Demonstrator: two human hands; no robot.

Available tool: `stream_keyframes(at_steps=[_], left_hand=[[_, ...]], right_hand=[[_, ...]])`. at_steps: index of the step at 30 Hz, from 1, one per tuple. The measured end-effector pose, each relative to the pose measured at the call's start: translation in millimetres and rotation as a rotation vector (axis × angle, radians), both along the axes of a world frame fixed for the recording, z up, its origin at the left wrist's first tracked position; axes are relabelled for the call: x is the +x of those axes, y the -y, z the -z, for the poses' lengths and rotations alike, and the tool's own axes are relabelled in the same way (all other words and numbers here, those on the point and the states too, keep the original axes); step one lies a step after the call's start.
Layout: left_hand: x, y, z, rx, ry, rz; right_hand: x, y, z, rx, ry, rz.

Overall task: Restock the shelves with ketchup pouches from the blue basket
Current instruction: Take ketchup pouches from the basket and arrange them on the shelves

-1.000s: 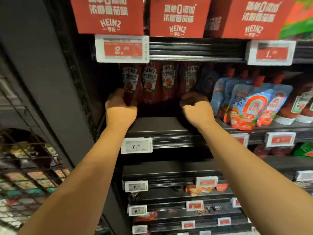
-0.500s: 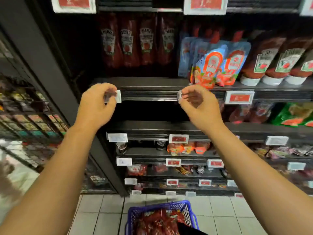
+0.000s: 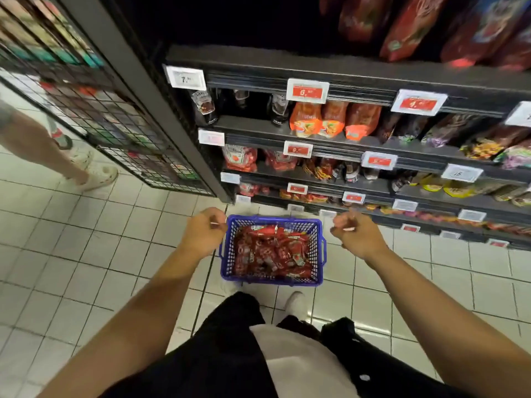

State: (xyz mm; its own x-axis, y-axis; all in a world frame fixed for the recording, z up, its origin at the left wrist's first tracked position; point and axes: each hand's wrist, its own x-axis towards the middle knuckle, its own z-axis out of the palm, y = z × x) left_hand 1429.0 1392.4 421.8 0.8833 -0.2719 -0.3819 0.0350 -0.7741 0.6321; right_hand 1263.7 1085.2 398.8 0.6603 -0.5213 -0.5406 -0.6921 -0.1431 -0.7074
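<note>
White tiled floor (image 3: 86, 254), dark shelves (image 3: 316, 130) ahead.
Left grip (image 3: 202, 231) and right grip (image 3: 357, 235) hover loosely curled, holding nothing, over a blue basket (image 3: 316, 254) sitting on the floor between them, full of red ketchup pouches (image 3: 270, 251).

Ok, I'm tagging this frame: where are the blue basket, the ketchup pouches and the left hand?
blue basket (image 3: 315, 255): head view, right wall.
ketchup pouches (image 3: 270, 251): head view, middle of the pile.
left hand (image 3: 202, 231): head view, back of hand.
</note>
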Motion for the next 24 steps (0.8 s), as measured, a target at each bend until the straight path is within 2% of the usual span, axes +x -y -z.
stream_keyframes(at_steps=[6,9,15,21,24], left_hand=[[-38.7,-23.1,74.3,0.265,-0.182,0.058],[-50.1,-34.4,117.6,0.325,-0.301,0.058],[-57.7,-49.5,226.8,0.395,-0.439,0.065],[-50.0,-52.5,360.5,0.411,-0.550,0.033],[-33.1,-47.9,426.1,0.405,-0.502,0.070]], right_hand=[[-24.9,-32.5,66.9,0.164,-0.194,0.104],[-28.2,-51.6,106.3,0.198,-0.267,0.107],[-19.6,-86.8,198.7,0.134,-0.364,-0.038],[4.9,-112.4,321.7,0.086,-0.432,-0.233],[31.6,-123.2,390.4,0.054,-0.437,-0.350]])
